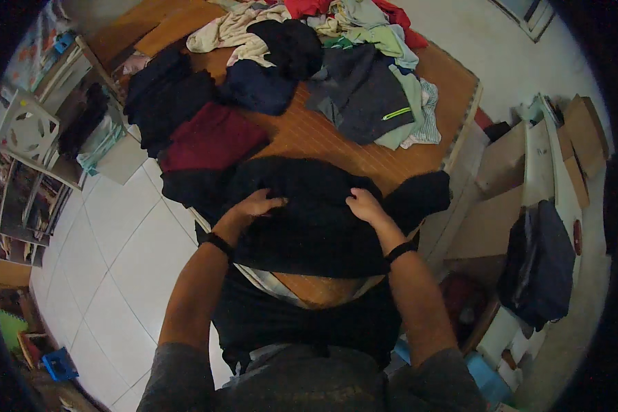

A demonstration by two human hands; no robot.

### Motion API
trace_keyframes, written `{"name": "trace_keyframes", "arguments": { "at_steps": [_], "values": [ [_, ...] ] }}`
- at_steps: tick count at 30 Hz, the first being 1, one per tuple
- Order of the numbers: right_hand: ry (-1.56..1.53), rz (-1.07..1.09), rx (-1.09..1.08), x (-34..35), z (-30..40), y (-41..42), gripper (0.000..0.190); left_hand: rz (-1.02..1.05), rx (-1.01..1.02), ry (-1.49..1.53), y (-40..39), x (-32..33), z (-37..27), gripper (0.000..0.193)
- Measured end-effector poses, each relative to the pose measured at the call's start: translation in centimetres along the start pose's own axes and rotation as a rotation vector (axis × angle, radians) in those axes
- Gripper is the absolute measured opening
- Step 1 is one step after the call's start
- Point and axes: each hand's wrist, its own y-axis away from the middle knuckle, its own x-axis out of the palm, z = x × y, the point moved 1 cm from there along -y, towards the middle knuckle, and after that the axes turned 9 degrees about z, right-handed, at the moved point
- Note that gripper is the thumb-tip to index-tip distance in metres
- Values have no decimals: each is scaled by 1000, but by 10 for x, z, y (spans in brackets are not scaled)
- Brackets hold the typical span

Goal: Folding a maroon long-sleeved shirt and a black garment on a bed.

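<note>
A black long-sleeved top point(314, 226) is spread out in front of me, with its lower edge towards my body. One sleeve reaches out to the right, and dark cloth extends on the left. My left hand point(257, 204) grips the cloth left of its middle, the fingertips partly hidden in the dark folds. On the other side my right hand point(366, 207) pinches the fabric between thumb and fingers. The top lies on a brown slatted mat point(293, 135), whose near edge shows below the hem.
Left of the mat's middle are folded dark clothes point(167, 98), a maroon garment point(213, 136) and a navy one point(260, 86). A grey garment with a green zip point(363, 92) lies further right, below a mixed clothes heap point(340, 20). Cardboard boxes point(494, 221) and a dark bag point(536, 262) stand right.
</note>
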Motion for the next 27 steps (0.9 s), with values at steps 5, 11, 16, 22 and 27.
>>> {"name": "trace_keyframes", "arguments": {
  "at_steps": [5,11,16,22,27],
  "values": [
    [-369,59,125,-3,16,6,83,156,187,681,-40,24,-10,54],
    [-666,171,138,-8,28,22,89,302,167,718,-60,33,-3,59],
    [-813,173,166,-11,16,25,66,344,139,729,-46,38,-11,55],
    [-562,-31,174,18,-15,-10,45,235,206,887,-36,45,0,51],
    [-288,-240,10,24,-13,-6,39,-87,116,643,-11,42,27,78]
  ]
}}
